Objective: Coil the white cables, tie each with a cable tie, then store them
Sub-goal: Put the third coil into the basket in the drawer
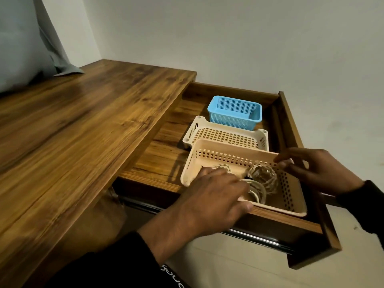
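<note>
A cream perforated basket (207,151) sits tilted in the open wooden drawer (291,119), its near end over the drawer's front edge. Inside lie coiled white cables: one braided coil (262,175) at the right, a smooth coil (258,193) in the middle, and another braided coil (223,167) partly hidden behind my left hand. My left hand (209,202) grips the basket's near rim, thumb outside and fingers inside. My right hand (318,173) holds the basket's right rim with its fingertips.
Deeper in the drawer stand a white slotted tray (194,132) and a blue mesh basket (234,112). The wooden desk top (83,125) spreads to the left, with a grey curtain (27,42) at its far end. A white wall lies behind.
</note>
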